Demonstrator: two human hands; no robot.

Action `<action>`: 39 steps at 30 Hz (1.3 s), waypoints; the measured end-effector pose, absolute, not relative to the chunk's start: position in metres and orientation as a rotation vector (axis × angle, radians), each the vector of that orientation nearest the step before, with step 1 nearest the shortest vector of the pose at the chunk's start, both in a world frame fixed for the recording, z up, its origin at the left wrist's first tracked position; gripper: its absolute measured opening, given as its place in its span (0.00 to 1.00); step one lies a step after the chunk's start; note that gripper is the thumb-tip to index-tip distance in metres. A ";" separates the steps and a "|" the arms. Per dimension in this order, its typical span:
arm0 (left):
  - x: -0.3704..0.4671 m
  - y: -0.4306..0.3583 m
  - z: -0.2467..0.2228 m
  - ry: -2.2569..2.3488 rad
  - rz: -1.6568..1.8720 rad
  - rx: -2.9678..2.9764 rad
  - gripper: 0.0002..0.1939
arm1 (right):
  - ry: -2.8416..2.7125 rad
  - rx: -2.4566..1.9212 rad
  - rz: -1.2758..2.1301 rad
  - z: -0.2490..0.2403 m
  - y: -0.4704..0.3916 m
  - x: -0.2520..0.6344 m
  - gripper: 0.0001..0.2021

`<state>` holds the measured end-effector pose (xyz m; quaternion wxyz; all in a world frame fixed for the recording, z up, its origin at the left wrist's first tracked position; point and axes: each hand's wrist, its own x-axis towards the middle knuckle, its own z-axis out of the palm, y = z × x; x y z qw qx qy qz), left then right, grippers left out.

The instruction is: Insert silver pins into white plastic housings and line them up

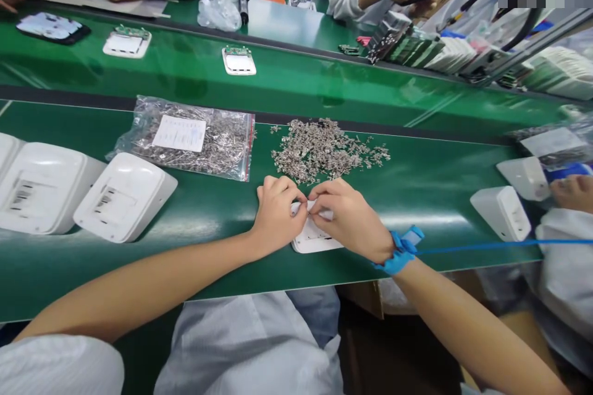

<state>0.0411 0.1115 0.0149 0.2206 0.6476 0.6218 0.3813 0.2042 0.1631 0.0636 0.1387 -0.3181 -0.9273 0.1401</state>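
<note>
Both hands meet over a white plastic housing (pixel 315 242) lying on the green bench near its front edge. My left hand (pixel 281 213) is closed in a pinch at the housing's upper left part. Opposite it, my right hand (pixel 345 213), with a blue strap at the wrist, pinches with thumb and index finger. Whatever sits between the fingertips is too small to make out. Just beyond the hands lies a loose pile of small metal clips (pixel 319 149). My fingers and palms cover much of the housing.
A labelled plastic bag of metal parts (pixel 199 139) lies left of the pile. White housings (pixel 125 197) stand at the left, more (pixel 500 213) at the right beside a co-worker's arm. Behind runs a green conveyor (pixel 287 83) carrying circuit-board units (pixel 238 62). A blue cord (pixel 486 247) stretches rightward from my wrist.
</note>
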 end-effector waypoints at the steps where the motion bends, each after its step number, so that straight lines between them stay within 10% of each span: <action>1: 0.041 0.112 0.015 1.716 1.052 1.790 0.05 | -2.684 -0.956 0.433 0.065 0.166 0.202 0.09; 18: 0.039 0.110 0.016 1.699 0.980 1.787 0.08 | -2.893 -1.299 0.828 0.079 0.198 0.181 0.12; 39: 0.039 0.105 0.017 1.716 0.967 1.916 0.01 | -2.760 -0.560 0.133 0.052 0.142 0.248 0.14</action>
